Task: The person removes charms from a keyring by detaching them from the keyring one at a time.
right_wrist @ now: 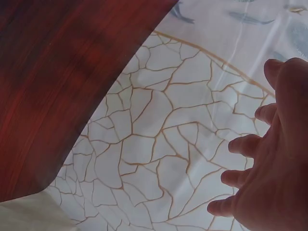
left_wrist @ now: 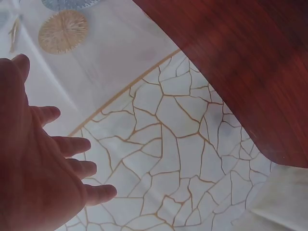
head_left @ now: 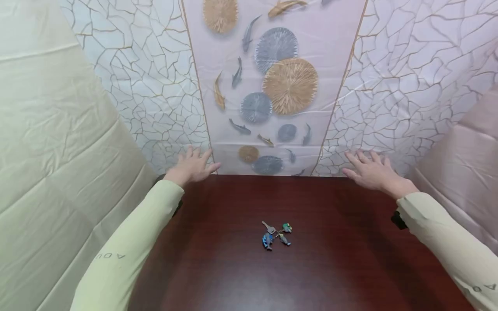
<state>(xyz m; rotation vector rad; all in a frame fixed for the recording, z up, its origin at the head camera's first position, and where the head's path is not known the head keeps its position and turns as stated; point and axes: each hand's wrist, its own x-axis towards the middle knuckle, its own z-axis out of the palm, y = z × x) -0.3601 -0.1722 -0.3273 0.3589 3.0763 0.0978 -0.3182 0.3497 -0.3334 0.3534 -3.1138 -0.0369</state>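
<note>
A key (head_left: 269,227) on a ring lies on the dark red-brown table (head_left: 218,276), joined to several small charms. One charm is blue and grey (head_left: 267,241), another green (head_left: 287,227), and a third grey with a bit of yellow (head_left: 285,239). My left hand (head_left: 193,166) is held over the far left corner of the table, fingers spread, holding nothing. Over the far right corner my right hand (head_left: 371,171) is likewise spread, with nothing in it. Both hands are well apart from the keychain. Neither wrist view shows it.
Beyond the table's far edge hangs a patterned cloth (head_left: 268,129) with fish and round leaf prints. Plain pale fabric (head_left: 70,142) rises on the left, and similar fabric (head_left: 467,160) stands on the right.
</note>
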